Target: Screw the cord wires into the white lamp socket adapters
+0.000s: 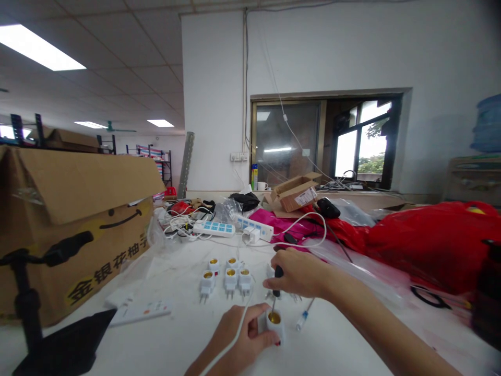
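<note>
Left hand (240,334) gripping white plastic lamp-socket adapter (275,325), brass interior showing; right hand (297,272) pinching black-handled screwdriver (277,279), tip inside socket (contact not confirmed). White adapters (230,280) upright just beyond on white table (164,339); blue-and-white power strip (214,228) farther.

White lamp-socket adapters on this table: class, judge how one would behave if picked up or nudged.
The white lamp-socket adapter looks like moulded plastic, so it is probably light for its size. Its rounded body may tip or roll when pushed, though its two metal pins could check that.
</note>
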A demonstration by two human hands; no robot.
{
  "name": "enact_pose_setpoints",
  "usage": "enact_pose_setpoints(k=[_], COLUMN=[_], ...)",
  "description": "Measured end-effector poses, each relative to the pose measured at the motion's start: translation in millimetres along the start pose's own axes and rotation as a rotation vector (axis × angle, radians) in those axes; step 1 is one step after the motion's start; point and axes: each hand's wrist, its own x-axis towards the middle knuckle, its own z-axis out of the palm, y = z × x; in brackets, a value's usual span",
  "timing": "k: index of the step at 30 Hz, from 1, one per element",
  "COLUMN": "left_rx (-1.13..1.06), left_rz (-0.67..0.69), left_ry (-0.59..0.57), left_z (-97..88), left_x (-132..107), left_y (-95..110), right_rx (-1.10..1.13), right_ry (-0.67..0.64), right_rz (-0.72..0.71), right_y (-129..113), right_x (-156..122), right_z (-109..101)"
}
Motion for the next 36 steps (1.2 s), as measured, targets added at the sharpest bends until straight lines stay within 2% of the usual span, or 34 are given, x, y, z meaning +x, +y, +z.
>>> enact_pose_setpoints(k=[5, 9, 14, 19, 22, 28, 36], left_rx=[0.032, 0.052, 0.032, 0.023, 0.020, 0.020, 0.022], left_rz=[-0.006, -0.001, -0.023, -0.008, 0.007, -0.004, -0.015], left_ry=[-0.017, -0.020, -0.007, -0.016, -0.008, -0.006, -0.009], left_z=[-0.9, -2.2, -1.5, -0.6, -0.5, -0.8, 0.6], left_x=[-1, -2, -3, -2, -1, -1, -1], left_y=[3, 6, 5, 3, 2, 1, 1], right_rx=[0.008, 0.075, 0.231, 0.339, 0.382, 0.404, 0.402], right_ry=[-0.007, -0.022, -0.025, -0.100, -0.119, -0.034, -0.001], right_rz=[0.018, -0.041, -0.120, -0.179, -0.165, -0.121, -0.069], right_y=[8, 10, 0, -10, -9, -4, -6], right_x=[-5, -11, -14, -14, -10, -4, -3], right_z=[6, 7, 6, 2, 2, 6, 8])
